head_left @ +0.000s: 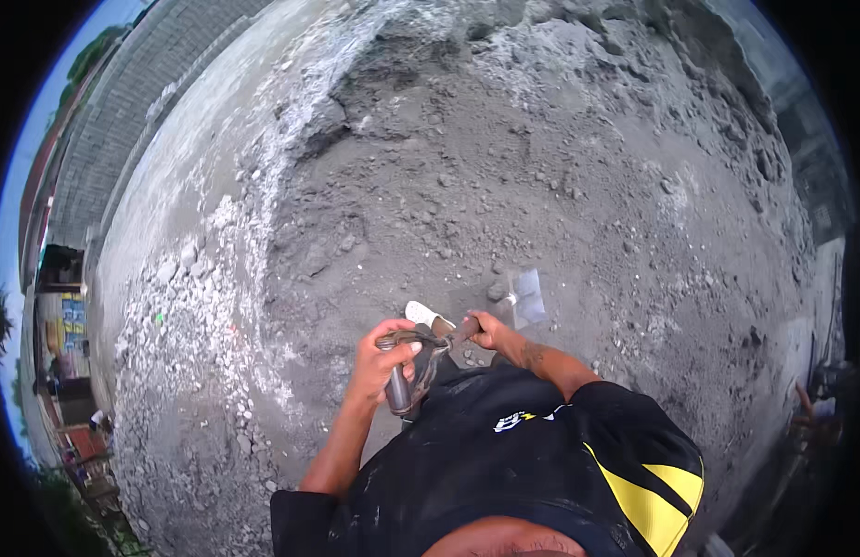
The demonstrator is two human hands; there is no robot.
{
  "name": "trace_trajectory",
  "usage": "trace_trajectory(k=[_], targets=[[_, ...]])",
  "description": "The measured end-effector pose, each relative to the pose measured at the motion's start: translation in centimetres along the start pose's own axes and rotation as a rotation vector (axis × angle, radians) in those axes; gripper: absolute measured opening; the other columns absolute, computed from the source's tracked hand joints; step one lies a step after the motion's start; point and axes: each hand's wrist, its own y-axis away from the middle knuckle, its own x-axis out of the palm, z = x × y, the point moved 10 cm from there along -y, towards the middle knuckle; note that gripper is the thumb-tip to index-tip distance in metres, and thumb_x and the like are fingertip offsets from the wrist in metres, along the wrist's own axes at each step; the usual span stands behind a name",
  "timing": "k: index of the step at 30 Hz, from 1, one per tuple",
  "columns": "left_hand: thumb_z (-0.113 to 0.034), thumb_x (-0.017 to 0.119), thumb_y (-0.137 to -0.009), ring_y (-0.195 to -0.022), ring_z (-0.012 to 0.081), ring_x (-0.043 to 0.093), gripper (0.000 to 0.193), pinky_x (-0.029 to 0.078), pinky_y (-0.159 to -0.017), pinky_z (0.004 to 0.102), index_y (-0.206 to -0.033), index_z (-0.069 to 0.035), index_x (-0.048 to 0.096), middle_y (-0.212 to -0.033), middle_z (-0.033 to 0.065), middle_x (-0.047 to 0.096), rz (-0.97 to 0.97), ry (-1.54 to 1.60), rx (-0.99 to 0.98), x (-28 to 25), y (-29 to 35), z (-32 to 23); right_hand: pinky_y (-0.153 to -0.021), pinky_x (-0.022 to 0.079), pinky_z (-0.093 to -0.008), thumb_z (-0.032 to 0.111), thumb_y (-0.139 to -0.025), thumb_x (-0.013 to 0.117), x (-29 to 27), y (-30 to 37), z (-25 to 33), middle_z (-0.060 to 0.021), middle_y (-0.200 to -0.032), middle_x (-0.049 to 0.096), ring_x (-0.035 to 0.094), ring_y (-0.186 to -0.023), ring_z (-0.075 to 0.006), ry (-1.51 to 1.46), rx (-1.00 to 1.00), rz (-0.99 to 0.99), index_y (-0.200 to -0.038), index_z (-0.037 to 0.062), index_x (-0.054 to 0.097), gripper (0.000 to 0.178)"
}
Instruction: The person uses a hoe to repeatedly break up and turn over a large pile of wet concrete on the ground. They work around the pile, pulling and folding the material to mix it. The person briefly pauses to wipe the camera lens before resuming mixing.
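Slanting forward-right, shovel with blade farthest out

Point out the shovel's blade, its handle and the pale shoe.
Shovel blade (530, 295): head view, flat face.
Shovel handle (398, 391): head view, lower part of grip bar.
Pale shoe (422, 315): head view, its top.

Outdoor yard, daylit. Ground: grey, sandy, w/ lumps. Gravel: pale, loose, L side. Pitted earth: rough, upper R. Block wall: grey, upper L. Sky: blue, L rim. Trees: green, nr. wall. Bldg. front: far L, small, details unclear.
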Motion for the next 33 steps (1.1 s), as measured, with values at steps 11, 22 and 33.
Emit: trace_trajectory(k=[11,22,33], targets=[[-0.006,0.049,-0.07,-0.045,0.0101,0.034,0.026,0.035,-0.047,0.0277,-0.094,-0.015,0.049,-0.057,-0.0024,0.034,-0.838,1.369,0.56,-20.2,3.3,5.3,-0.058,0.049,-0.042,0.009,-0.074,0.057,36.2,-10.8,-10.4,-0.0151,-0.079,0.054,0.056,-0.068,-0.0255,1.24,-0.152,0.13,-0.094,-0.0083,0.049,0.027],[-0.004,0.046,-0.076,-0.046,0.0099,0.038,0.013,0.036,-0.046,0.028,-0.084,-0.014,0.046,-0.057,-0.0018,0.038,-0.877,1.448,0.683,-32.3,-13.8,-10.3,-0.048,0.046,-0.027,0.012,-0.078,0.053,53.8,-12.4,-11.5,-0.0085,-0.069,0.059,0.055,-0.054,-0.0168,1.106,0.236,0.395,-0.076,0.002,0.054,0.01],[-0.007,0.045,-0.077,-0.042,0.0092,0.034,0.02,0.035,-0.044,0.0256,-0.06,-0.012,0.036,-0.051,-0.0018,0.036,-0.849,1.544,0.825,-43.0,-20.6,-17.4,-0.05,0.044,-0.0329,0.018,-0.074,0.054,67.1,-19.7,-9.4,-0.0096,-0.061,0.052,0.052,-0.051,-0.0208,1.357,-0.179,0.381,-0.068,0.0013,0.049,0.018]])
